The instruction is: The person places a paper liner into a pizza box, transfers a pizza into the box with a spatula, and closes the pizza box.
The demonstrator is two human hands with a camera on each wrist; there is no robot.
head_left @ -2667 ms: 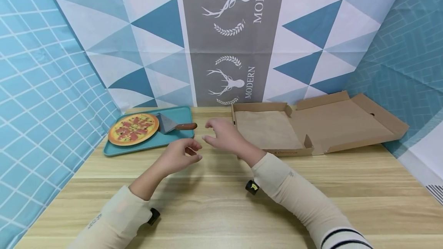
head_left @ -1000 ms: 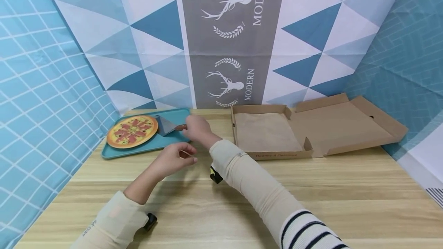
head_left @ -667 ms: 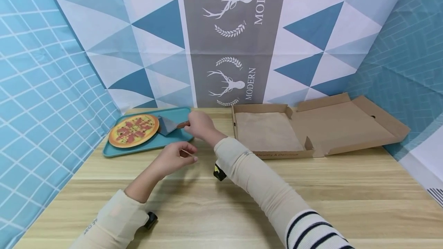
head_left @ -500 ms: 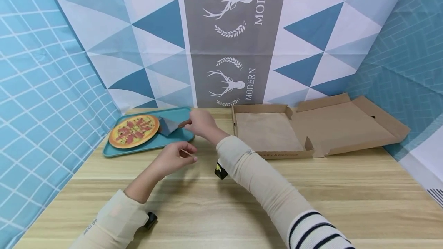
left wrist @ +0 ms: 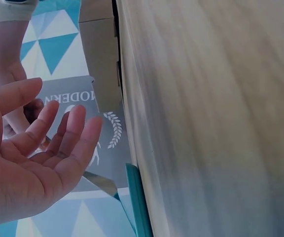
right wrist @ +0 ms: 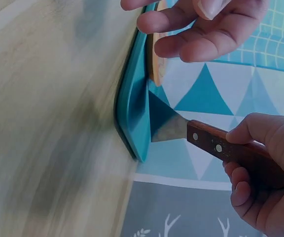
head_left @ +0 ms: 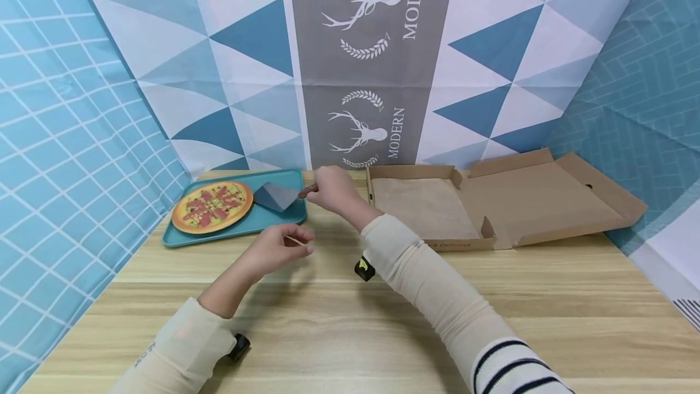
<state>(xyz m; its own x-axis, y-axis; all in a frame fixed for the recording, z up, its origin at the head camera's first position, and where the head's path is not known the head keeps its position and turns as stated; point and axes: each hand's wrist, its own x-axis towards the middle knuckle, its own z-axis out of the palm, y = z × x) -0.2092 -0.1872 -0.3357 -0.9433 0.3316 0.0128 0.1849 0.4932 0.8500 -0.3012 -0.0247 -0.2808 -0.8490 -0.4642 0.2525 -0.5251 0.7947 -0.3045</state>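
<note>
My right hand (head_left: 338, 191) grips the wooden handle of a pizza spatula (head_left: 276, 197), its metal blade slanting down toward the teal tray (head_left: 285, 179). In the right wrist view, the fingers curl round the riveted handle (right wrist: 216, 143), and the blade's far end is at the tray. A round pizza (head_left: 212, 207) lies on the tray's left part, just left of the blade tip. Holding nothing, my left hand (head_left: 273, 252) hovers in front of the tray with fingers loosely bent. The left wrist view shows that hand (left wrist: 38, 153) palm and fingers apart from everything.
Right of my right hand, an open cardboard pizza box (head_left: 465, 244) lined with brown paper (head_left: 423, 205) stands on the wooden table (head_left: 339, 333). Its lid (head_left: 536, 193) lies folded out to the right. Patterned cloth walls (head_left: 377, 72) close off the back and sides.
My right hand reached left and took hold of the spatula's handle. It then drew the spatula rightward, and the blade tip moved away from the pizza. The left hand has barely moved.
</note>
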